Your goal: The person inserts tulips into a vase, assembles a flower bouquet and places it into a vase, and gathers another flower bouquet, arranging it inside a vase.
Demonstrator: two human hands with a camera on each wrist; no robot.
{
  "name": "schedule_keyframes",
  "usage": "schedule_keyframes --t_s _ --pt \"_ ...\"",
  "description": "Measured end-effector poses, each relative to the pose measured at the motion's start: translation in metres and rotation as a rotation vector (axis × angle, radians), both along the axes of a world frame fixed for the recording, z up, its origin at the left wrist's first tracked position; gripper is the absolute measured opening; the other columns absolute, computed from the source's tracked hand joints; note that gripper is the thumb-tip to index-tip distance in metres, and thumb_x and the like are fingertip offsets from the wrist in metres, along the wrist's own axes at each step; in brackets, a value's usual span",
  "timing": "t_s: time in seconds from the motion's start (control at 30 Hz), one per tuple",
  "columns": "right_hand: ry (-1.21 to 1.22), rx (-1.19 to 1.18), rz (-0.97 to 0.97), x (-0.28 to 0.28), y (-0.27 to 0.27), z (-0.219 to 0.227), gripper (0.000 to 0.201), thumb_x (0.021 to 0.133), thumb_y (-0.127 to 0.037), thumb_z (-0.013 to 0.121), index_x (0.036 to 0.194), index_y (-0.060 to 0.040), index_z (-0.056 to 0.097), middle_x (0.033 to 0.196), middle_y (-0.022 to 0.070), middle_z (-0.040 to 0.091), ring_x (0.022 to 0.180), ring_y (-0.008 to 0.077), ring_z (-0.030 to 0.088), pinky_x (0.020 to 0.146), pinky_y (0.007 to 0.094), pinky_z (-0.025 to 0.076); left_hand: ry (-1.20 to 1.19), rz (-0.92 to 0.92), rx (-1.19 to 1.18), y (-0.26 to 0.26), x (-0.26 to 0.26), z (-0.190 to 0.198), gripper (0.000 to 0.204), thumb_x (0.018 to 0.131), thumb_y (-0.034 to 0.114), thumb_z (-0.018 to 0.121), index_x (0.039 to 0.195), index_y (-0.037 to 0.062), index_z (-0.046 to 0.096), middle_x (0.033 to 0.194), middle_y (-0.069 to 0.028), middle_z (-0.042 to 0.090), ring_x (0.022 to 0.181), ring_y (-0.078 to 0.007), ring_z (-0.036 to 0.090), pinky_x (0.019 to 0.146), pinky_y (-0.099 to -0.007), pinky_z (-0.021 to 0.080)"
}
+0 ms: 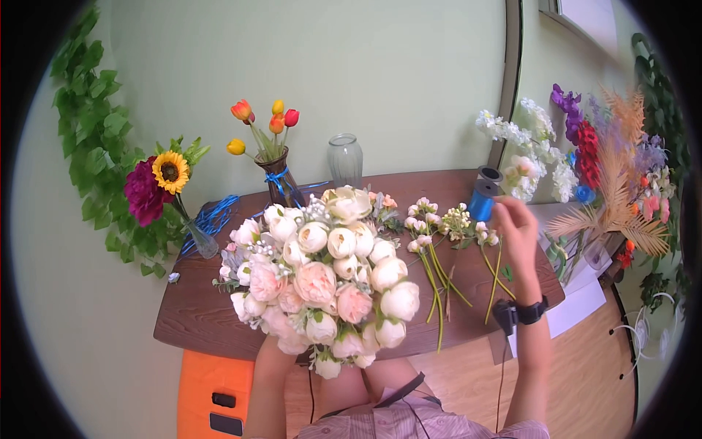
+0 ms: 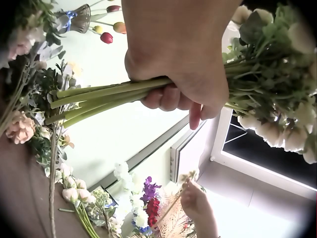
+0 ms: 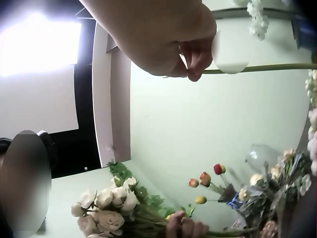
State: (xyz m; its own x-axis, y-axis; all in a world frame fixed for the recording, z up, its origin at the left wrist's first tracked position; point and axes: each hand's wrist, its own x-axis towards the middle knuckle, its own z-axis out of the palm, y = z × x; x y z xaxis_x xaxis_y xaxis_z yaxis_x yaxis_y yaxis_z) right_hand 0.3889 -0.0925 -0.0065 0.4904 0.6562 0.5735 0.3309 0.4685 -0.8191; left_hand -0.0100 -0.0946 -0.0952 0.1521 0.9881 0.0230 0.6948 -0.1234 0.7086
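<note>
My left hand grips the green stems of a large bouquet of white and pale pink artificial peonies. In the head view the blooms hide that hand, and only the forearm shows below them. Raised over the right side of the table, my right hand pinches a thin green flower stem between thumb and fingertips. Small pale blossoms show by its fingers in the left wrist view. Close to this hand in the head view stands a spool of blue ribbon.
Loose flower stems lie on the brown table. Behind the bouquet stand a tulip vase and a glass vase. A sunflower and blue ribbon strands are at left; more flowers fill the right.
</note>
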Motion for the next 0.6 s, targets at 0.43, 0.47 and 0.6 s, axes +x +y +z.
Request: schedule_keyframes --t_s 0.43,0.47,0.6 --pt "-0.056 -0.024 0.575 -0.139 0.017 -0.002 0.02 0.078 -0.009 0.062 0.094 0.0024 0.059 0.086 0.0049 0.058 0.077 0.0094 0.055 0.07 0.0245 0.045 -0.144 0.021 -0.06 0.005 0.001 0.0 0.03 0.085 0.014 0.046 0.113 0.0015 0.044 0.107 -0.0148 0.051 0.097 -0.0305 0.051 0.081 -0.0369 0.042" --pt "-0.096 0.025 0.602 -0.142 0.017 -0.002 0.02 0.08 -0.014 0.061 0.09 0.003 0.06 0.082 0.0067 0.06 0.073 0.0093 0.057 0.068 0.024 0.046 -0.157 0.023 -0.066 0.005 0.001 -0.001 0.03 0.085 0.014 0.046 0.113 0.0015 0.044 0.107 -0.0147 0.051 0.097 -0.0304 0.051 0.081 -0.0368 0.042" --pt "-0.298 0.112 0.548 -0.139 0.023 -0.007 0.026 0.072 -0.012 0.066 0.092 0.0019 0.06 0.093 0.0082 0.058 0.082 0.0146 0.055 0.069 0.0284 0.045 -0.207 0.024 -0.095 0.009 0.001 -0.001 0.03 0.085 0.014 0.045 0.112 0.0015 0.045 0.107 -0.0145 0.051 0.096 -0.0301 0.051 0.08 -0.0366 0.042"
